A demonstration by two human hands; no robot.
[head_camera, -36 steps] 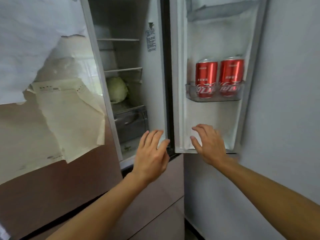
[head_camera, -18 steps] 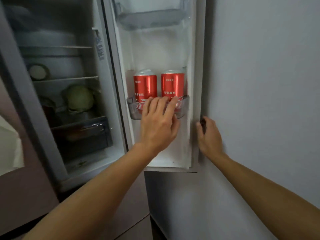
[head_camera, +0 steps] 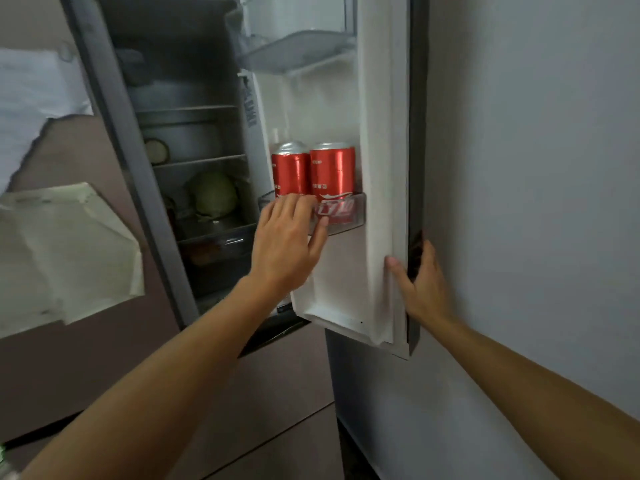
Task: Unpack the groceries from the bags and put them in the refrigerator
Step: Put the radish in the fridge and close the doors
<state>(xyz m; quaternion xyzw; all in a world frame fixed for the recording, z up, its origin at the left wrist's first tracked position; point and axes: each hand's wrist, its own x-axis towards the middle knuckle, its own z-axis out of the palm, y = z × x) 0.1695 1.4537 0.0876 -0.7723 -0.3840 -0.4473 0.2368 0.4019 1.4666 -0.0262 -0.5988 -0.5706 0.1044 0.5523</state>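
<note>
Two red cans stand side by side in the clear door bin [head_camera: 356, 216] of the open refrigerator door [head_camera: 381, 168]: the left can [head_camera: 290, 171] and the right can [head_camera: 333, 171]. My left hand [head_camera: 291, 240] reaches to the bin, straight fingers lying over its front at the foot of the left can. My right hand [head_camera: 420, 282] grips the door's outer edge, thumb on the white inner gasket, fingers behind the dark edge. Inside the refrigerator a green cabbage [head_camera: 214, 194] sits on a lower shelf.
A metal pot [head_camera: 180, 133] fills an upper shelf, with a drawer [head_camera: 218, 247] below the cabbage. An empty upper door bin [head_camera: 298, 50] hangs above the cans. Torn paper [head_camera: 69, 251] covers the closed left door. A grey wall [head_camera: 536, 168] stands right of the door.
The door has swung partly toward closing. My right hand has moved from the door's outer face to grip round its edge. My left hand stays at the bin by the cans.
</note>
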